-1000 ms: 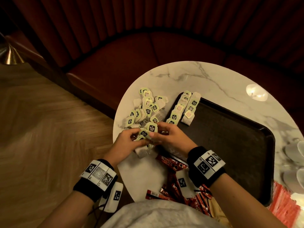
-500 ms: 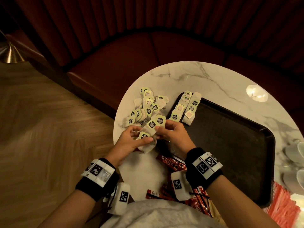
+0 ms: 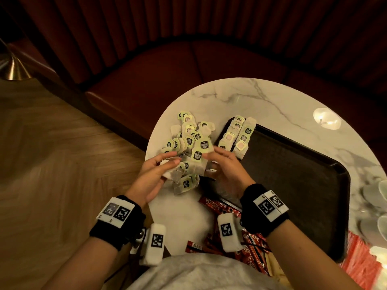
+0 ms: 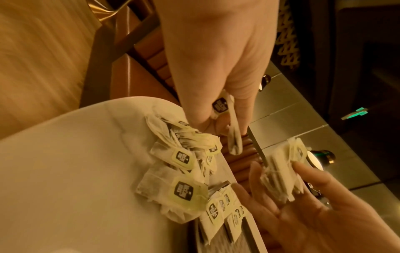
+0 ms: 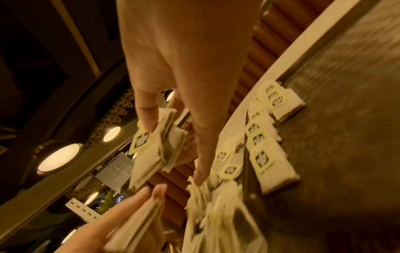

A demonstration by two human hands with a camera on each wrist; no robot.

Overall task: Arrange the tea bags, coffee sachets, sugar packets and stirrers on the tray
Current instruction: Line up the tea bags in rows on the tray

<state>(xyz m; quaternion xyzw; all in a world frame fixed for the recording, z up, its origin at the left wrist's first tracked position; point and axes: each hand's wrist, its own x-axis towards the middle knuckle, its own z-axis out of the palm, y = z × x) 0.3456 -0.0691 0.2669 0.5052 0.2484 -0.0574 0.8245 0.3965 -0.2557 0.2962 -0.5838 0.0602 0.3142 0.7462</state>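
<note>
Loose tea bags [image 3: 189, 139] with pale green tags lie heaped on the marble table, left of the dark tray [image 3: 293, 176]. Two rows of tea bags [image 3: 237, 133] sit along the tray's far left edge. My left hand [image 3: 171, 162] pinches one tea bag [image 4: 221, 106], which hangs from its fingers. Just to its right, at the tray's near left corner, my right hand [image 3: 211, 155] grips a small stack of tea bags [image 5: 151, 154] between thumb and fingers. Red coffee sachets [image 3: 217, 206] lie near my right wrist.
The tray's middle and right are bare dark surface. White cups [image 3: 374, 193] stand at the table's right edge, and red packets [image 3: 356, 266] lie at the near right. A round lamp reflection [image 3: 326, 121] shows on the marble. A red bench curves behind the table.
Both hands have moved away from me toward the heap and the tray corner. They have drawn a little apart, with the stack in the right and a single bag in the left.
</note>
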